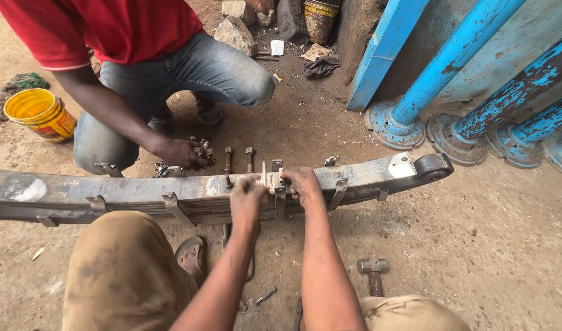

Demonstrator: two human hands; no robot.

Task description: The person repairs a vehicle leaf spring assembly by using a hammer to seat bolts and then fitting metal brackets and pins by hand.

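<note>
A long rusty leaf spring (140, 193) lies across the dirt ground on its side, with an eye at its right end (433, 165) and several clamps along it. My left hand (249, 199) is closed around a thin pale rod (264, 173) that stands up at the spring's middle. My right hand (302, 186) grips the centre clamp (279, 199) beside it. Across the spring, another person in a red shirt and jeans crouches, with a hand (180, 153) holding small greasy parts next to two upright bolts (228, 160).
A hammer (373, 273) lies on the ground by my right knee, and a loose bolt (265, 296) lies between my legs. A yellow bucket (41, 114) stands at the left. Blue metal posts with round bases (396, 125) stand at the upper right. Rocks and rags lie behind.
</note>
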